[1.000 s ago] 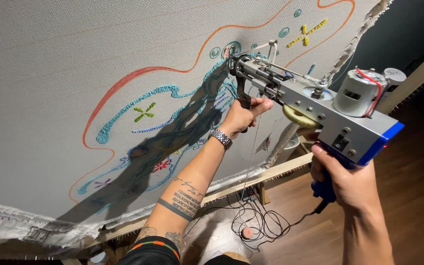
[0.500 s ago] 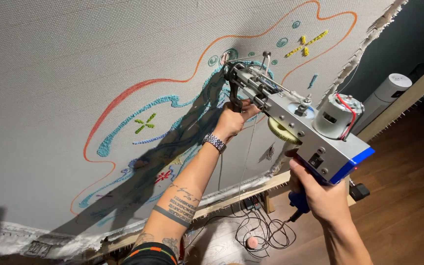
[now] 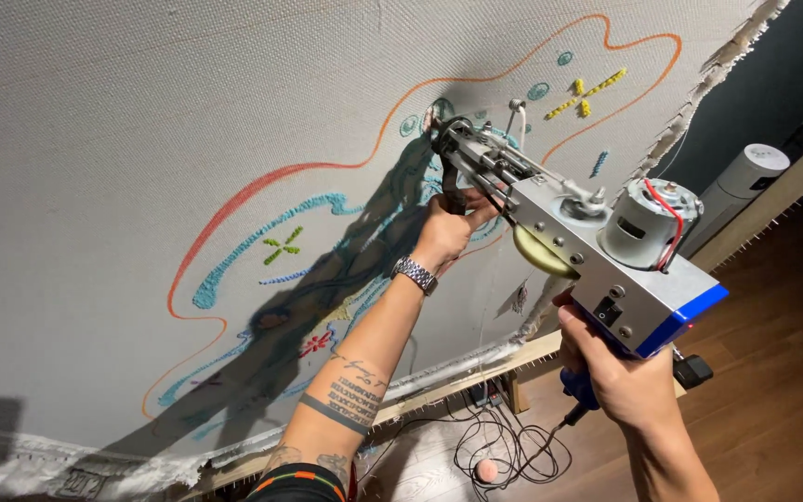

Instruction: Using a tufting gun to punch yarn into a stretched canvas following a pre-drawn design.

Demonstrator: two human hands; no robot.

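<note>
Bracing the tufting gun (image 3: 587, 251) two-handed — left hand (image 3: 448, 228) clenched round its front handle, right hand (image 3: 620, 376) closed on the blue rear handle (image 3: 576, 390) — so the needle meets the stretched cloth (image 3: 141, 139) squarely

The tufting gun (image 3: 569, 246) hid most of its own blue handle behind the right hand (image 3: 620, 376). The left hand's (image 3: 448, 228) fingers (image 3: 471, 212) wrapped the front grip, covering it. The needle tip against the cloth (image 3: 141, 139) was too small to make out. The bottom edge cut off both forearms and the cable (image 3: 504, 446).
</note>
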